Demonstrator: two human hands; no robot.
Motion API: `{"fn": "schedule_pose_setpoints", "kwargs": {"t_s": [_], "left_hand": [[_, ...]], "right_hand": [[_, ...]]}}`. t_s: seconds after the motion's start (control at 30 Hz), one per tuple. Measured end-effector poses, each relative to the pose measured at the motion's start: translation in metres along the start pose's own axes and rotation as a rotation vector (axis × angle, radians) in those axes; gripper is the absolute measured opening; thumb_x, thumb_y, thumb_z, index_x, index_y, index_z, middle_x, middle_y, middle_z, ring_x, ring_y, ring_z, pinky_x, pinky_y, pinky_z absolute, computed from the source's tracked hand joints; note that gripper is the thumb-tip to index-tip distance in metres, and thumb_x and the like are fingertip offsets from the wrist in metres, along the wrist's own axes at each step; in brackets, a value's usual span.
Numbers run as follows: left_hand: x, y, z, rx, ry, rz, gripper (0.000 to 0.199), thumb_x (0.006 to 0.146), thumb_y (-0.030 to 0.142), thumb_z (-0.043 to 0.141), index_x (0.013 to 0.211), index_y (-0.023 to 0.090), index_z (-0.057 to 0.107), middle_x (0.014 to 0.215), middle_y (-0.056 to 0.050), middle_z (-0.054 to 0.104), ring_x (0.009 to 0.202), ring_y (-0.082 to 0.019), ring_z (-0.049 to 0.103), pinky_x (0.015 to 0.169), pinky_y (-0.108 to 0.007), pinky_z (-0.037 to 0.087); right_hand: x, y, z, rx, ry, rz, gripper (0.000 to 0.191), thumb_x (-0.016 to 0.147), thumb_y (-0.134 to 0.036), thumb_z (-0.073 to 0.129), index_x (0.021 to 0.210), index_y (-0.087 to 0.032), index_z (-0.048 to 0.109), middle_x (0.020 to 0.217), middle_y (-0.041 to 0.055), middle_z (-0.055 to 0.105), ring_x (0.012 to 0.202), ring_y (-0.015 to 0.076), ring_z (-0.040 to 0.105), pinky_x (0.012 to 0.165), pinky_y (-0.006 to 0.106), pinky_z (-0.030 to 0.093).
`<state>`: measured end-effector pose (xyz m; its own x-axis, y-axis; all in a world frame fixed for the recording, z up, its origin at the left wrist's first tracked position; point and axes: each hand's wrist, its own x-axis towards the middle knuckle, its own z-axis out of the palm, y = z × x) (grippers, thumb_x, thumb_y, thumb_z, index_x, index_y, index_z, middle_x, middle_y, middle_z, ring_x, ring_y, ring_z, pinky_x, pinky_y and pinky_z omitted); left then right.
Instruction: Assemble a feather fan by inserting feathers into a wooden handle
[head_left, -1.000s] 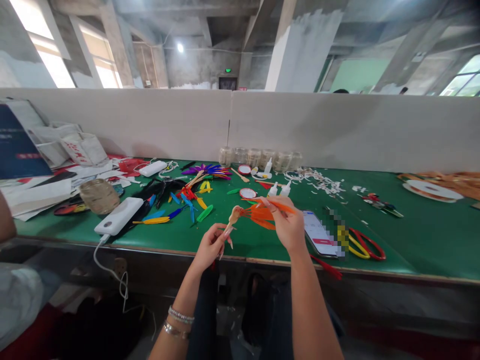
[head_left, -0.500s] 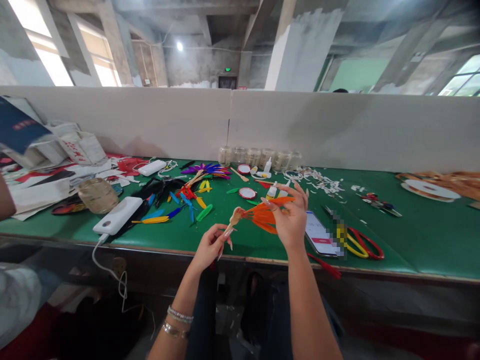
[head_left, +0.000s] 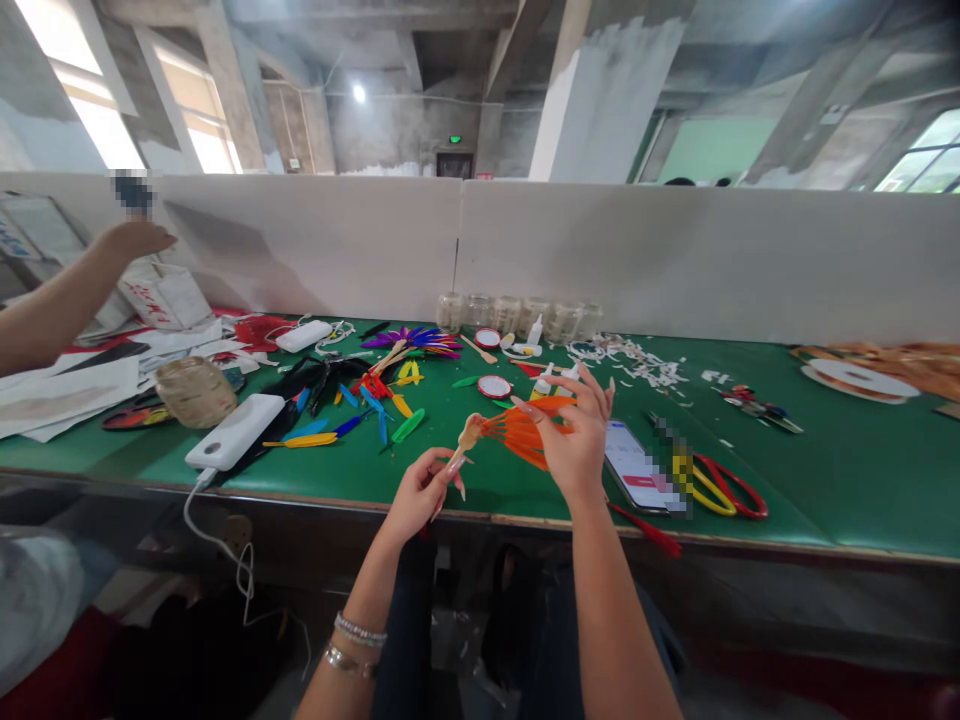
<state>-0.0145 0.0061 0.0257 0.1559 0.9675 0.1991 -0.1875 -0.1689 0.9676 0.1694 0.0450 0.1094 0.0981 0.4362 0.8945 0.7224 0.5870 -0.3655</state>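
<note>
Phone point(head_left: 631, 465) and scissors point(head_left: 739, 492) partly pixelated. Far ends of orange feathers point(head_left: 517, 432) hidden behind right hand point(head_left: 576, 445); its fingers overlap them, can't tell if pinching or just touching. Left hand point(head_left: 418, 492) fingers grip wooden stick point(head_left: 470, 432) at lower part, feathers fanning from its top between both hands. Cluttered green counter point(head_left: 847, 460), white partition point(head_left: 690, 260), bare concrete room.
</note>
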Motion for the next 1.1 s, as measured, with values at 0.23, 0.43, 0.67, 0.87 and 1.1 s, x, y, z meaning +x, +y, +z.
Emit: {"fn": "schedule_pose_setpoints", "kwargs": {"t_s": [0.23, 0.43, 0.67, 0.87, 1.1], "left_hand": [[0.0003, -0.0019, -0.0001, -0.001, -0.001, 0.013, 0.037, 0.077, 0.047, 0.052, 0.095, 0.015, 0.050, 0.062, 0.003, 0.059, 0.029, 0.001, 0.031, 0.027, -0.013, 0.023], [0.0000, -0.0029, 0.0003, -0.015, 0.024, 0.031, 0.038, 0.077, 0.047, 0.053, 0.096, 0.014, 0.050, 0.060, 0.004, 0.058, 0.029, 0.001, 0.030, 0.027, -0.013, 0.021], [-0.0009, -0.0025, -0.0002, -0.012, 0.012, 0.026, 0.038, 0.077, 0.047, 0.052, 0.096, 0.014, 0.050, 0.059, 0.004, 0.057, 0.028, 0.001, 0.029, 0.027, -0.013, 0.021], [-0.0010, -0.0025, 0.0000, -0.006, 0.012, 0.018, 0.039, 0.076, 0.048, 0.053, 0.096, 0.014, 0.051, 0.059, 0.004, 0.057, 0.029, 0.001, 0.030, 0.027, -0.013, 0.022], [-0.0009, -0.0018, 0.0000, -0.011, 0.017, 0.022, 0.039, 0.076, 0.048, 0.053, 0.095, 0.015, 0.051, 0.059, 0.004, 0.058, 0.028, 0.000, 0.030, 0.027, -0.014, 0.021]], "right_hand": [[-0.0011, 0.0008, 0.0006, -0.010, 0.007, -0.002, 0.033, 0.070, -0.033, 0.066, 0.045, -0.020, 0.049, 0.097, 0.0029, 0.063, 0.116, 0.0247, 0.045, 0.104, 0.050, 0.018], [-0.0002, 0.0005, 0.0008, -0.017, -0.003, 0.003, 0.031, 0.069, -0.032, 0.067, 0.046, -0.020, 0.051, 0.097, 0.0033, 0.063, 0.116, 0.0254, 0.044, 0.103, 0.050, 0.019], [0.0002, -0.0003, -0.0006, -0.006, -0.001, 0.000, 0.041, 0.069, -0.031, 0.067, 0.040, -0.019, 0.039, 0.098, 0.0039, 0.063, 0.117, 0.0260, 0.044, 0.104, 0.050, 0.018], [0.0007, -0.0016, -0.0018, 0.004, -0.016, 0.027, 0.030, 0.070, -0.033, 0.065, 0.047, -0.020, 0.051, 0.094, 0.0036, 0.064, 0.116, 0.0263, 0.045, 0.103, 0.051, 0.017], [0.0003, 0.0008, -0.0043, 0.012, -0.018, 0.035, 0.022, 0.070, -0.036, 0.066, 0.055, -0.021, 0.058, 0.095, 0.0040, 0.064, 0.117, 0.0265, 0.044, 0.105, 0.050, 0.013]]}}
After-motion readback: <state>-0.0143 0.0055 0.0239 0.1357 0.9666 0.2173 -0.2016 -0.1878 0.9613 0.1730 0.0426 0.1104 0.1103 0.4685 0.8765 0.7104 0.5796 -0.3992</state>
